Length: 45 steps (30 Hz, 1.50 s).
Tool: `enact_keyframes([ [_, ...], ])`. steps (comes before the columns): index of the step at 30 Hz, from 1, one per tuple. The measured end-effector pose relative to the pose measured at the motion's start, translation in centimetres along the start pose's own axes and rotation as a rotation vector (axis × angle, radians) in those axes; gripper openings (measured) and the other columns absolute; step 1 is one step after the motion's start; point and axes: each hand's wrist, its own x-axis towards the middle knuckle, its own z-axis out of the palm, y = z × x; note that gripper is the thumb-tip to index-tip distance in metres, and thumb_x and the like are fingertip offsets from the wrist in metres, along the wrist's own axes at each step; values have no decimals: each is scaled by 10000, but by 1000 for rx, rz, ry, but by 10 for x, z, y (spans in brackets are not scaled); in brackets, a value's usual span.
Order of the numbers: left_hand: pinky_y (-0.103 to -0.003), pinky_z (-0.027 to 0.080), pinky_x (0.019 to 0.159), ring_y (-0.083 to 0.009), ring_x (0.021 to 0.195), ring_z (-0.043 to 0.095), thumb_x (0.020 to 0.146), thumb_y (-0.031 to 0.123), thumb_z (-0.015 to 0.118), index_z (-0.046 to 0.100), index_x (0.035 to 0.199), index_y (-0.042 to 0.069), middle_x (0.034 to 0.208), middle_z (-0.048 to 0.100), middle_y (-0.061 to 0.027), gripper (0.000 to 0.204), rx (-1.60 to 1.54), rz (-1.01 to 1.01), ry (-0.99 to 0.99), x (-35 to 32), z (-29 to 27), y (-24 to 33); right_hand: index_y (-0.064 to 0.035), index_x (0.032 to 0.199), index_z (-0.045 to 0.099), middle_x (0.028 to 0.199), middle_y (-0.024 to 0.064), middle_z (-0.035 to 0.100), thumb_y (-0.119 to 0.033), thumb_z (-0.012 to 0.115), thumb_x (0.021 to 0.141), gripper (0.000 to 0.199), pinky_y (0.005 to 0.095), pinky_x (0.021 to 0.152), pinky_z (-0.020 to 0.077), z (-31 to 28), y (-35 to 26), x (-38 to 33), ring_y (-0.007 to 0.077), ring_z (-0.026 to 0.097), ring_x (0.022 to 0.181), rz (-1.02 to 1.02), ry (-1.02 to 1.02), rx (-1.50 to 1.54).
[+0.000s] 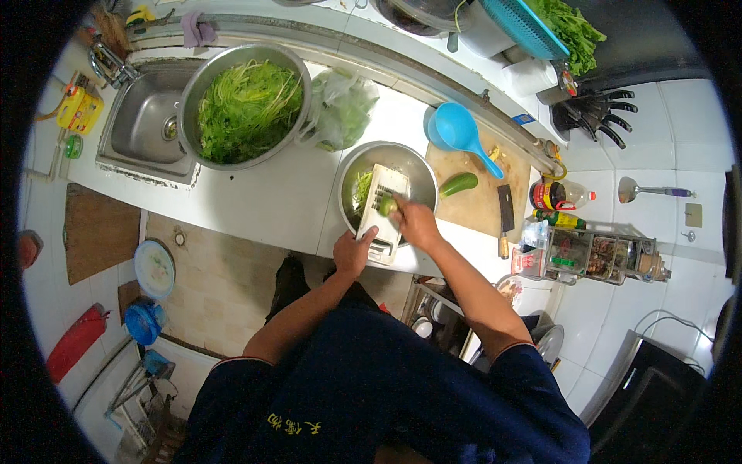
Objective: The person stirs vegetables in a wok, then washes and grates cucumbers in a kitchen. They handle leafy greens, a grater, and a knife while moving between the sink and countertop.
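Note:
My left hand (352, 250) grips the lower end of a white grater (384, 203), which leans tilted across the rim of a steel bowl (423, 172). In my right hand (415, 224) is a piece of green zucchini (388, 205), pressed against the grater's face. My fingers partly cover the piece. Pale green shreds (362, 188) lie inside the bowl, left of the grater. Just right of the bowl, a longer green zucchini (459, 184) rests on a wooden cutting board (471, 213).
A blue ladle (456, 127) and a cleaver (506, 210) lie on the board. Leafy greens fill a large steel basin (186, 116) overlapping the sink (139, 127). A plastic bag of greens (340, 108) sits beside it. Bottles (558, 196) and a jar rack (595, 255) stand at the right.

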Motion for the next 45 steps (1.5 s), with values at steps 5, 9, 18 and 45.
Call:
enact_keyframes([
  [5, -449, 529, 826, -379, 918, 708, 851, 537, 742, 737, 1018, 3, 944, 748, -196, 559, -6, 25, -8, -4, -2, 5, -50, 1401, 540, 1015, 232, 709, -237, 654, 930, 520, 509, 753, 545, 11, 2, -36, 418, 686, 877, -87, 13, -13],
  [9, -448, 536, 805, -379, 891, 713, 849, 534, 747, 744, 977, -4, 909, 749, -198, 552, -20, 27, 20, -5, -3, 1, -42, 1347, 583, 936, 236, 710, -218, 668, 914, 475, 519, 735, 546, 20, 13, -8, 424, 688, 827, -68, -6, -65],
  [18, -453, 535, 799, -383, 886, 713, 849, 531, 753, 750, 951, -2, 890, 747, -197, 543, -21, 75, 27, -3, -2, 2, -48, 1061, 667, 895, 230, 710, -240, 641, 923, 238, 550, 736, 547, 21, 42, 76, 439, 690, 837, 98, 85, -154],
  [45, -452, 538, 837, -384, 906, 712, 847, 538, 738, 738, 1037, -7, 947, 753, -192, 577, -113, 42, 11, 4, 4, -12, -30, 1004, 680, 892, 260, 697, -186, 635, 911, 186, 554, 732, 530, 29, 60, 93, 451, 679, 830, 122, 129, -126],
])
